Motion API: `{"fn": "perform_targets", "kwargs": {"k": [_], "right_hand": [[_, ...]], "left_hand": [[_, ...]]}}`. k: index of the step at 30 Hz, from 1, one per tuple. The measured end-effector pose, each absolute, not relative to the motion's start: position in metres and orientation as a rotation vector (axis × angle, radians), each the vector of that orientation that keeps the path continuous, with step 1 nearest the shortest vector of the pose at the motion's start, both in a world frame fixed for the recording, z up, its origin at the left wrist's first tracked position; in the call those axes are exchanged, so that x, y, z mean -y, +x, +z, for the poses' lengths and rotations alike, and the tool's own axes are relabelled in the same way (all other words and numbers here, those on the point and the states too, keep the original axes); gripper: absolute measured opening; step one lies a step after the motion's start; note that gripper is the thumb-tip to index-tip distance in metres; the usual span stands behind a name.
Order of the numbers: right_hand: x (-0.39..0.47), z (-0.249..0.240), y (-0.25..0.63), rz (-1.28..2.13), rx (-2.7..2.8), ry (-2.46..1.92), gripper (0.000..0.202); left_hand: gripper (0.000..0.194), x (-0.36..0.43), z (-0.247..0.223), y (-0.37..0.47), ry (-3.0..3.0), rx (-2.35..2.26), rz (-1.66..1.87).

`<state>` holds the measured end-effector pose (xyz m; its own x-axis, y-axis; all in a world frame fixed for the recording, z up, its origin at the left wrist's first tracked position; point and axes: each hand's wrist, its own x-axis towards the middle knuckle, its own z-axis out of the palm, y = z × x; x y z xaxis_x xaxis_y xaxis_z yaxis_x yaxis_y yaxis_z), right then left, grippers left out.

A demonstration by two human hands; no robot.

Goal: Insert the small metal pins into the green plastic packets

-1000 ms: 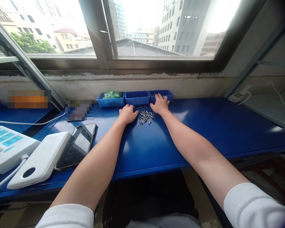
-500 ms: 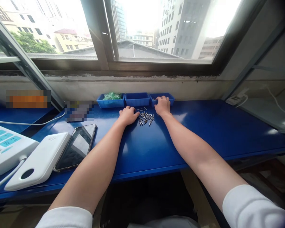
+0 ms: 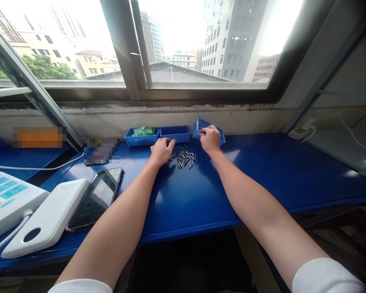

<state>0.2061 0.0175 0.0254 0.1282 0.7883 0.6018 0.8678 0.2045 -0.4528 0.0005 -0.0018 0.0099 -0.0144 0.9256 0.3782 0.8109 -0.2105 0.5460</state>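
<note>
A loose heap of slim metal pieces [image 3: 186, 156], much like rivets or pins, lies on the blue table between my hands. My left hand [image 3: 162, 151] rests at the heap's left edge, thumb apart from the fingers, with nothing visible in it. My right hand [image 3: 210, 139] grips the front wall of the right blue bin [image 3: 202, 123], which tilts with its left end raised. A few small pieces show near the fingertips in that bin; the rest of its inside is hidden by the hand.
A middle blue bin [image 3: 175, 134] and a left blue bin [image 3: 140, 141] holding a green plastic bag [image 3: 144, 130] stand against the wall. On the left lie a phone [image 3: 96, 195], a white power bank [image 3: 47, 219] and a white power strip [image 3: 12, 199] with cables.
My right hand has tipped the right bin, which stood level before. My left hand has shifted slightly left, and more of the metal heap shows beside it.
</note>
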Motion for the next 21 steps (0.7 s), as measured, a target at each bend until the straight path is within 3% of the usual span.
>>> {"fn": "perform_targets", "kwargs": {"k": [6,11,21], "right_hand": [[0.004,0.047,0.182,-0.118,1.903,-1.363,0.021],[0.019,0.043,0.158,-0.089,2.193,-1.265,0.016],[0.033,0.042,0.144,-0.287,2.463,-1.072,0.022]], "left_hand": [[0.06,0.0,0.017,-0.001,1.669,-1.542,1.318],[0.08,-0.003,0.025,-0.008,1.368,-1.34,1.32],[0.046,0.004,0.031,-0.01,1.239,-1.328,1.186]]}}
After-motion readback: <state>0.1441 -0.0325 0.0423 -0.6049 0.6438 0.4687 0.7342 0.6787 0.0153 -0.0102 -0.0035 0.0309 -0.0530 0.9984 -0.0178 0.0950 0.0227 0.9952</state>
